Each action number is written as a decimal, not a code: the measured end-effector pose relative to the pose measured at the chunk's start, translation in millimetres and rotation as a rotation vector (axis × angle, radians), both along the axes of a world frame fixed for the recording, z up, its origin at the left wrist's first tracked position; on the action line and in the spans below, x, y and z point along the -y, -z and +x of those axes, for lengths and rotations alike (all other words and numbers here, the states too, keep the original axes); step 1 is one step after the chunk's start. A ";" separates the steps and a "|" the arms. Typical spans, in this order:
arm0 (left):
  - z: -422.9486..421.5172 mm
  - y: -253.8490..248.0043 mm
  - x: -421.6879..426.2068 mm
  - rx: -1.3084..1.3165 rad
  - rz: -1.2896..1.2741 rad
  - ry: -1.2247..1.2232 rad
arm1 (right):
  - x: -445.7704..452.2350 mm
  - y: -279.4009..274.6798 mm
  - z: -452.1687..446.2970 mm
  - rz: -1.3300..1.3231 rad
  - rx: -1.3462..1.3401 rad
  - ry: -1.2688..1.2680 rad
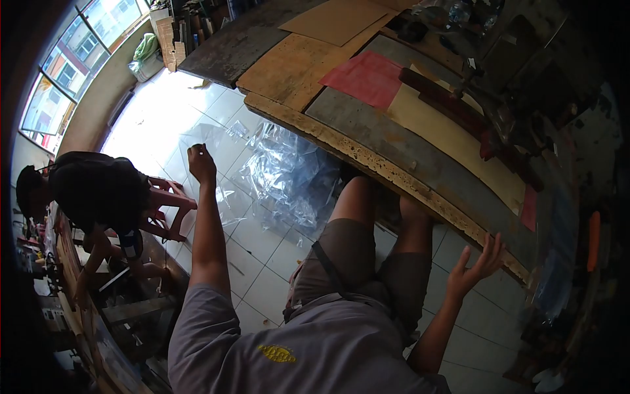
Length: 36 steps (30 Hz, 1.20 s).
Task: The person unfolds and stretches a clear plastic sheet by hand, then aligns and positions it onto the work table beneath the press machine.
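Note:
My left hand (201, 161) is raised out over the tiled floor, its fingers closed in a pinch. Clear film shows around its fingertips, but whether they grip it cannot be made out. Crumpled clear plastic (289, 174) lies in a heap on the floor, between that hand and the workbench. Near the front edge of the workbench (394, 169), my right hand (478, 264) is spread open with nothing in it. On the bench lie a red sheet (364, 79) and a long yellowish sheet (446, 148), partly under a dark red clamp bar (446, 108).
Another person (98, 190) bends over a cluttered table at the left, beside a red plastic stool (172, 200). Brown cardboard (331, 23) lies on the bench's far end. A stuffed sack (145, 58) stands by the windows. Dark machinery fills the upper right.

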<state>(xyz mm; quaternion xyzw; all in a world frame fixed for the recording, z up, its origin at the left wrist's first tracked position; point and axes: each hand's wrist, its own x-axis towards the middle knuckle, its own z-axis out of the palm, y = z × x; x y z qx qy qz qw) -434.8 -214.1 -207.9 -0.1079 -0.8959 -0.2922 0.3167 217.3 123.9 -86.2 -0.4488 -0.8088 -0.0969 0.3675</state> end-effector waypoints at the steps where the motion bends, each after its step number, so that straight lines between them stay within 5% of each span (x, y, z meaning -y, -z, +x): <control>1: -13.2 -8.0 -19.5 -0.017 -0.007 0.036 | 1.2 1.7 -2.0 0.012 0.035 0.031; 8: -55.2 6.6 -129.7 0.142 0.016 0.497 | 1.6 -0.9 6.2 -0.047 0.036 -0.031; 13: 50.8 81.1 -149.8 0.267 0.001 0.617 | -2.9 7.5 4.9 0.006 0.024 -0.028; 20: 304.5 331.2 -18.3 1.030 -0.374 0.790 | -19.6 33.8 1.1 0.131 -0.082 -0.012; 23: 378.0 366.0 40.3 1.646 -0.006 0.406 | -26.6 42.8 1.8 0.184 -0.105 -0.020; 26: 369.4 334.4 61.1 1.811 0.141 -0.053 | -33.0 49.4 2.6 0.247 -0.108 -0.026; 29: 344.7 302.5 65.8 1.530 -0.318 0.242 | -39.4 52.9 1.4 0.314 -0.115 -0.042; 36: 265.5 278.4 -13.2 1.206 0.038 0.233 | -42.9 65.4 0.5 0.303 -0.201 -0.038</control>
